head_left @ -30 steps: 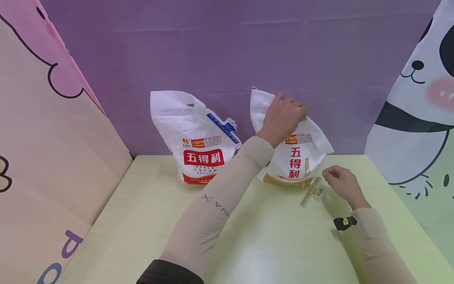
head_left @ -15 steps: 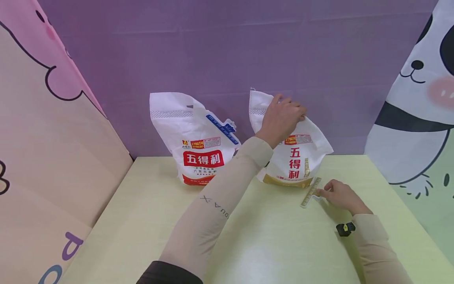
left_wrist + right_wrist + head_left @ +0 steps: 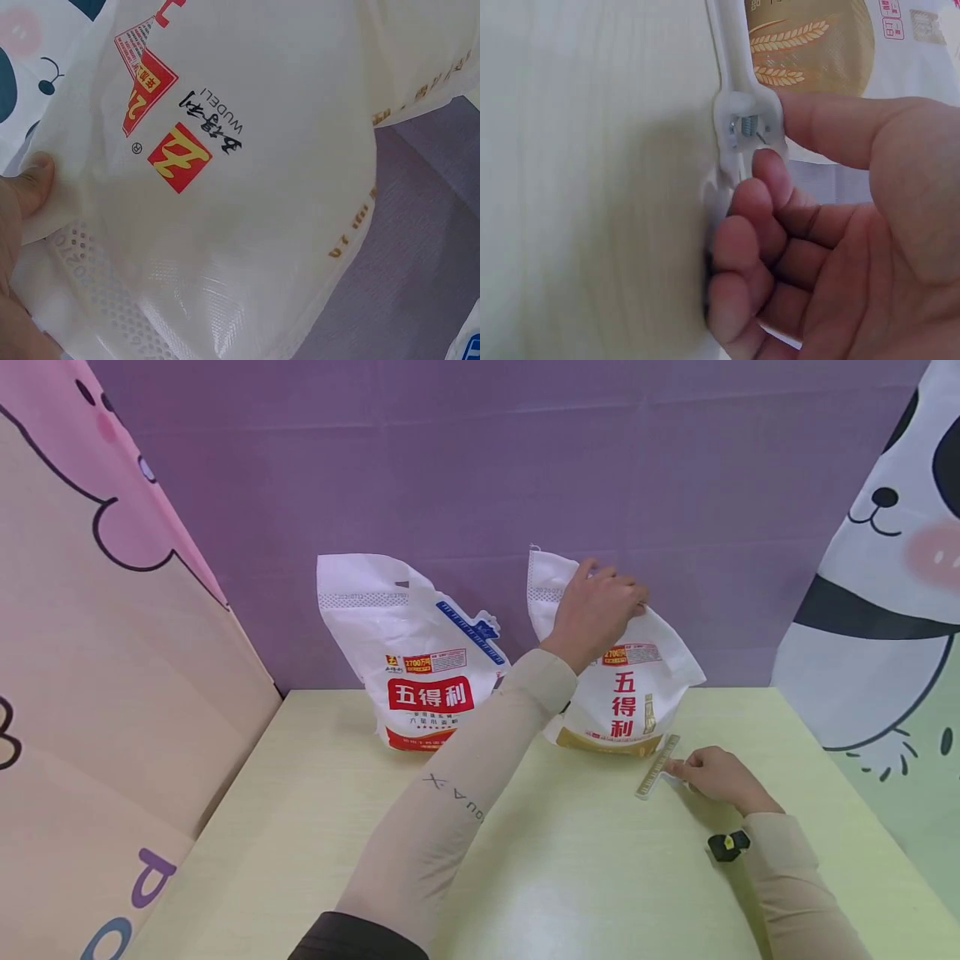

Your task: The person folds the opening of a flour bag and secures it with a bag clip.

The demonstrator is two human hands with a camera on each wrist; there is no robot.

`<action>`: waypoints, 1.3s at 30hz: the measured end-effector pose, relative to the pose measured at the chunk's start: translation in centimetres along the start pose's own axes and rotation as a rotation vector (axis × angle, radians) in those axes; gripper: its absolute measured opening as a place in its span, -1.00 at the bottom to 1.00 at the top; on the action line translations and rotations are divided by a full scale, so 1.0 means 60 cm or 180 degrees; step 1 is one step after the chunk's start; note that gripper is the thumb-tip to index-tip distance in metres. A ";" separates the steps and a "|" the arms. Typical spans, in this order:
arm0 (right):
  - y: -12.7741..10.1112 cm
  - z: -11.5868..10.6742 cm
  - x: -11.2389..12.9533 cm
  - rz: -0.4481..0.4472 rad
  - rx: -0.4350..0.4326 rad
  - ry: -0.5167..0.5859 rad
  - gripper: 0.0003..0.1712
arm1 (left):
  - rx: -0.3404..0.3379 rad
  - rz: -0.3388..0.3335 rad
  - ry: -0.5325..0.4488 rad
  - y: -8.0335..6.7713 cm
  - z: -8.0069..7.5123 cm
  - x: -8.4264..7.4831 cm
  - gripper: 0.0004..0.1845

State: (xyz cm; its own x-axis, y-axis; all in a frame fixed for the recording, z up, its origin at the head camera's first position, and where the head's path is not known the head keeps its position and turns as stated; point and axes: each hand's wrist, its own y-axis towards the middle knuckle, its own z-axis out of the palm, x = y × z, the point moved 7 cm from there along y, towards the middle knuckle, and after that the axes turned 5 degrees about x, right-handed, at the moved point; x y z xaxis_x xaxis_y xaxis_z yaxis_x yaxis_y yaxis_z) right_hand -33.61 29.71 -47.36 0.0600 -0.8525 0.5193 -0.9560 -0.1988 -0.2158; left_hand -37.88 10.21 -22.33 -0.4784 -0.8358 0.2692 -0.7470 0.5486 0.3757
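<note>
My left hand (image 3: pixel 596 610) grips the top of a white flour bag (image 3: pixel 618 693) with red lettering and a gold base. In the left wrist view, the thumb lies on the folded plastic of this bag (image 3: pixel 285 150), and part of the hand (image 3: pixel 19 247) shows at the left edge. Just in front of the bag, a gold and white bag clip (image 3: pixel 651 781) lies slanted on the table. My right hand (image 3: pixel 723 777) pinches the clip's handle end between thumb and fingers. A small metal spring (image 3: pixel 750 126) shows inside it in the right wrist view.
Left of the gripped bag stands a second white flour bag (image 3: pixel 427 652), with a blue bag clip (image 3: pixel 472 631) across its upper right corner. Behind the pale table (image 3: pixel 547 860) hangs a purple cloth (image 3: pixel 450 460). Printed panels flank both sides.
My right hand has come down and left from beside the bag to the gold clip and now pinches it. The left hand keeps its grip on the bag top.
</note>
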 end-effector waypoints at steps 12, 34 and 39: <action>-0.002 -0.010 -0.014 0.0213 0.0019 0.0529 -0.55 | -0.0012 0.0000 0.0015 0.000 0.003 0.002 -0.69; -0.019 -0.059 -0.022 0.0144 -0.0465 0.0895 -0.27 | -0.0001 -0.0011 -0.0051 0.000 0.002 0.002 -0.69; -0.026 -0.069 -0.017 0.0059 -0.0596 0.0925 -0.35 | 0.0052 -0.0027 -0.0037 -0.001 0.002 0.001 -0.68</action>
State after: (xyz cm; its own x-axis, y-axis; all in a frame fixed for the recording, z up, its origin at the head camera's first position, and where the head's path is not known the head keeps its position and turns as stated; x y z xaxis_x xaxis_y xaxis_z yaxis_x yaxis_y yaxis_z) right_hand -33.38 32.91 -44.13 -0.0166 -0.6764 0.7364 -0.9939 -0.0693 -0.0861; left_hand -37.90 10.14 -22.43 -0.4775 -0.8406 0.2556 -0.7584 0.5412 0.3632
